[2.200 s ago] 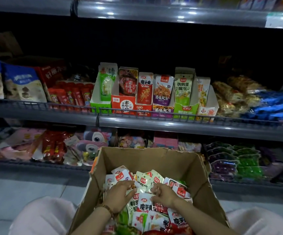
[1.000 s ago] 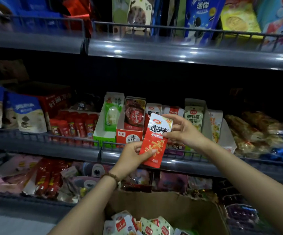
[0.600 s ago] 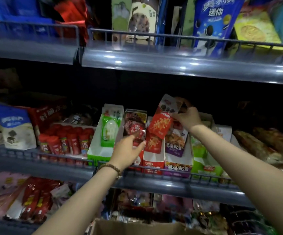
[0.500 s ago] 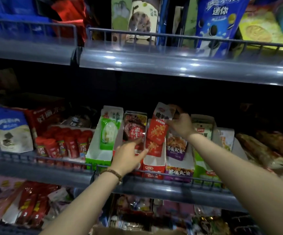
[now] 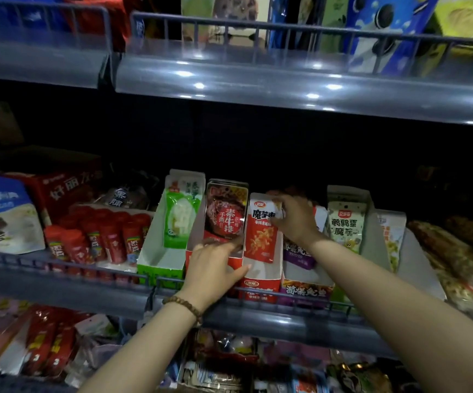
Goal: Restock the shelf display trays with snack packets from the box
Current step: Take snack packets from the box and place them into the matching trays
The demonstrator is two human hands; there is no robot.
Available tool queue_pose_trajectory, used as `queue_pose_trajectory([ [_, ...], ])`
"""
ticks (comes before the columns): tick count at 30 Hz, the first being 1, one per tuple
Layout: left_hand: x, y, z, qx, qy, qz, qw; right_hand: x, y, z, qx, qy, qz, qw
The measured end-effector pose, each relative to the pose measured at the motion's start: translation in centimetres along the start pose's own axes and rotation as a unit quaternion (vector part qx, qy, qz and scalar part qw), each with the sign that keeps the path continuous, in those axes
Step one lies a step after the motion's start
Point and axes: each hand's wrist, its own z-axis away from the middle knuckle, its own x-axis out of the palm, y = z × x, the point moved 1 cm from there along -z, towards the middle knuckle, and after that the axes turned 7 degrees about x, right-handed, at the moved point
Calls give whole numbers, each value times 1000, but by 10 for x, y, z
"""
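Trainee: Shelf [image 5: 59, 287] looks crowded. Where does this one go?

Me: Middle level, in the row of cardboard display trays [image 5: 158, 269]. It goes in the red-fronted tray [image 5: 261, 290], between the dark meat-picture packets [image 5: 224, 219] and the purple tray [image 5: 306, 292]. The box sits somewhere below my view.

Trainee: And the snack packet [image 5: 261, 236]?

Me: Upright, label outward, lower end inside the tray walls. I can't tell whether its bottom edge touches the tray floor.

Trainee: How do I seat it well?

Me: I reckon you slide it straight down and back until it leans on the stock behind. Keep it square to the front and off the thin card walls, so nothing buckles or creases.

Trainee: Your hands?

Me: My right hand [image 5: 295, 219] reaches in from the right, fingertips [image 5: 280, 218] and thumb pinching the packet's top right corner. My left hand [image 5: 215, 268] lies nearly flat on the neighbouring tray [image 5: 196, 236], fingers almost straight, gripping nothing, just steadying. A bead bracelet [image 5: 184, 304] circles that wrist.
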Motion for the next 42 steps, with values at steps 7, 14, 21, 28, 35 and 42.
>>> queue_pose_trajectory([
  [7,-11,6,8,-13,6,0,1000,-20,-7,29,-2,-74,7,997],
  [14,-16,31,70,9,23,91,996,-50,-11,129,-36,-146,-75,986],
  [21,16,48,173,-1,-60,125,990,-36,24,253,-26,-234,-139,962],
  [28,66,45,254,-51,-198,130,970,7,57,349,97,-349,-154,919],
  [35,92,27,287,-105,-310,108,939,80,52,396,255,-466,-177,829],
  [42,95,19,297,-128,-300,156,932,85,47,398,261,-412,-199,850],
])
